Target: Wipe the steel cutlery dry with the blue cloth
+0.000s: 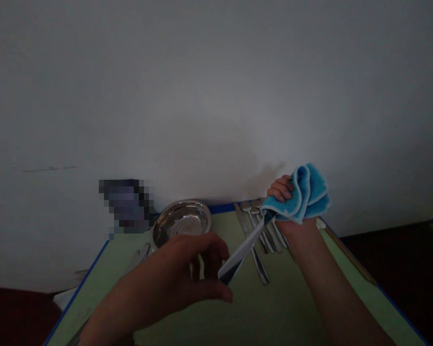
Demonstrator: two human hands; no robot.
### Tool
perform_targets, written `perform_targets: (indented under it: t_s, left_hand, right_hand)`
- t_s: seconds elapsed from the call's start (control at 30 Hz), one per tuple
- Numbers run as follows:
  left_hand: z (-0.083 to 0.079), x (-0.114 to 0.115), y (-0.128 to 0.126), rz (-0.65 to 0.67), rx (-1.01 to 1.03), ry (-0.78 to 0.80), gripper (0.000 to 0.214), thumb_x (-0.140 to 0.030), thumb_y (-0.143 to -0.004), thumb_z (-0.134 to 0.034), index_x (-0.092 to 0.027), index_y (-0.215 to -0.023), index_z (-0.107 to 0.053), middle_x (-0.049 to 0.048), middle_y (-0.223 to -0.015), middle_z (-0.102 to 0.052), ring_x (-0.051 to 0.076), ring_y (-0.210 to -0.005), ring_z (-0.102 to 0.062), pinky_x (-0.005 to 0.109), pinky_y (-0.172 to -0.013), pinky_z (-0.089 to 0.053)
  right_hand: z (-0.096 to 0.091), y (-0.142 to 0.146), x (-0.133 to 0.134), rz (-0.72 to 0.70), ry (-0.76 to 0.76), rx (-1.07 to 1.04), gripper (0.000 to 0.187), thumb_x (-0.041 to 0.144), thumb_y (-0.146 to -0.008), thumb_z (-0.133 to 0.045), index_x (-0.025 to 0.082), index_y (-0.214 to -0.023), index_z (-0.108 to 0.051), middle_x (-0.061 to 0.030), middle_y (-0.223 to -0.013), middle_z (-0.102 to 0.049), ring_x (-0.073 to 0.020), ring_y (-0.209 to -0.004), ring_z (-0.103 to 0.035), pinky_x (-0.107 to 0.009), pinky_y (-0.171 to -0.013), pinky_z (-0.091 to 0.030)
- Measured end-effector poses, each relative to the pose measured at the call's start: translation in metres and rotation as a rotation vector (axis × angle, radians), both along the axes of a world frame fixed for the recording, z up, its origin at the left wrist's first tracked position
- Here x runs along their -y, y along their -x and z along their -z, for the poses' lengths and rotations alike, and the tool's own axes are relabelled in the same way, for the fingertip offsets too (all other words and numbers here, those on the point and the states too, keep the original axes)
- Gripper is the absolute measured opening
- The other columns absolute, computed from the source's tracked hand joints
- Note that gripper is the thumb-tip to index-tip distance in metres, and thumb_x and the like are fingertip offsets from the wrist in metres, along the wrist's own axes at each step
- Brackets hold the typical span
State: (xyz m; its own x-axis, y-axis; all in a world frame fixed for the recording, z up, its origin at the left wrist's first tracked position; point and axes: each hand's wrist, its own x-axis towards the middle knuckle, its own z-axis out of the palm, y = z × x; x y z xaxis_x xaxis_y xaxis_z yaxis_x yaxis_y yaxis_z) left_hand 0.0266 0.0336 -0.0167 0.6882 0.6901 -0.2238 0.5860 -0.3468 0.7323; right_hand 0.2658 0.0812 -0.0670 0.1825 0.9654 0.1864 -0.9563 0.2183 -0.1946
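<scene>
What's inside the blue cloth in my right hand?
One end of a metal utensil is tucked into the blue cloth; the rest slants out toward your left hand. The covered end is hidden, so I can't tell the utensil's type.

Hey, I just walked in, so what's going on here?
A person's right hand grips a blue cloth wrapped around one end of a metal utensil. The left hand is curled about the other end; whether it touches is unclear. More cutlery and a metal bowl sit on the green table.
</scene>
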Motion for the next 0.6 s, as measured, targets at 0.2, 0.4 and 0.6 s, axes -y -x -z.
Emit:
perform_targets:
  t_s: [0.2,0.4,0.6]
  left_hand:
    - [0.0026,-0.0015,-0.0019,-0.011,0.051,-0.090,0.040,-0.052,-0.062,-0.072,-0.021,-0.082,-0.056,-0.0060,-0.072,-0.059,0.010,-0.065,-0.055,0.020,-0.056,-0.042]
    - [0.0028,-0.0013,-0.0027,0.007,0.045,-0.177,0.044,-0.056,-0.059,-0.072,-0.021,-0.080,-0.055,-0.0051,-0.072,-0.059,0.011,-0.063,-0.053,0.021,-0.053,-0.039]
    - [0.0040,-0.0029,-0.0025,0.017,0.016,-0.186,0.046,-0.058,-0.059,-0.071,-0.020,-0.080,-0.056,-0.0045,-0.071,-0.059,0.011,-0.063,-0.053,0.021,-0.054,-0.039]
  right_hand:
    - [0.0000,0.0008,0.0015,-0.023,0.006,-0.009,0.023,0.029,-0.080,-0.054,0.018,-0.063,-0.045,0.0091,-0.047,-0.044,-0.0018,-0.038,-0.041,-0.013,-0.037,-0.033]
    - [0.0024,0.0023,0.0003,-0.041,0.009,-0.019,0.023,0.032,-0.081,-0.051,0.018,-0.063,-0.045,0.0088,-0.047,-0.045,-0.0019,-0.038,-0.042,-0.013,-0.037,-0.033]
    - [0.0022,0.0036,0.0008,-0.045,0.006,-0.036,0.029,0.035,-0.084,-0.045,0.018,-0.061,-0.042,0.0084,-0.046,-0.045,-0.0022,-0.037,-0.042,-0.014,-0.037,-0.034]
